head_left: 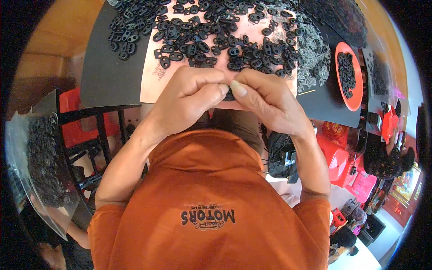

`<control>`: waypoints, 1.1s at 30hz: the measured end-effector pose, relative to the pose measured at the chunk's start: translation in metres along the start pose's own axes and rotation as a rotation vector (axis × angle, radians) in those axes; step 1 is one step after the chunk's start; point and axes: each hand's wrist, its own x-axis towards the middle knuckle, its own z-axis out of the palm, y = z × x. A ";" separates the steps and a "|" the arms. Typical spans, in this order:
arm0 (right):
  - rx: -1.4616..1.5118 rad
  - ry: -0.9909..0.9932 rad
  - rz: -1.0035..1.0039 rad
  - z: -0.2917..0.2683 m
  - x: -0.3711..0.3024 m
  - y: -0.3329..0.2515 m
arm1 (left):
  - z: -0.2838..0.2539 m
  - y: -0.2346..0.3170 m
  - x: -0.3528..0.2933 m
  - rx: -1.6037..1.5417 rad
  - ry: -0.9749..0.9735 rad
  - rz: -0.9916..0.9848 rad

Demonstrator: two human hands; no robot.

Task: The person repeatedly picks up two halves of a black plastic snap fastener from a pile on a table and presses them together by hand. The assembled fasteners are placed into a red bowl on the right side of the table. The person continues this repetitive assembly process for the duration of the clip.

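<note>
My left hand (192, 98) and my right hand (269, 98) meet at the near edge of the table, thumbs and fingers pinched together. Between the thumb tips shows a small black plastic piece (228, 96), mostly hidden by my fingers. It looks like part of a cord lock. Just beyond my hands, many black two-hole cord lock pieces (191, 42) lie scattered over a pale pink sheet (152, 87). To their right is a heap of small grey metal springs (313, 60).
An orange oval tray (355, 100) of small black parts stands at the table's right. The dark tabletop (101, 67) borders the sheet. A clear bag of black pieces (45, 162) is at the left. Red stools (339, 159) stand below right, and other people are nearby.
</note>
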 end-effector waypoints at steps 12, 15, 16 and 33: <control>0.138 0.145 0.091 0.002 -0.004 0.005 | 0.016 0.013 -0.006 -0.189 0.188 -0.110; 0.140 0.215 0.044 0.006 -0.003 0.003 | 0.025 0.009 -0.003 -0.308 0.265 -0.071; 0.143 0.227 0.031 0.007 -0.003 0.004 | 0.029 0.006 -0.002 -0.362 0.295 -0.038; -0.029 -0.021 -0.166 -0.005 0.000 0.009 | 0.007 0.014 -0.004 -0.166 0.010 -0.180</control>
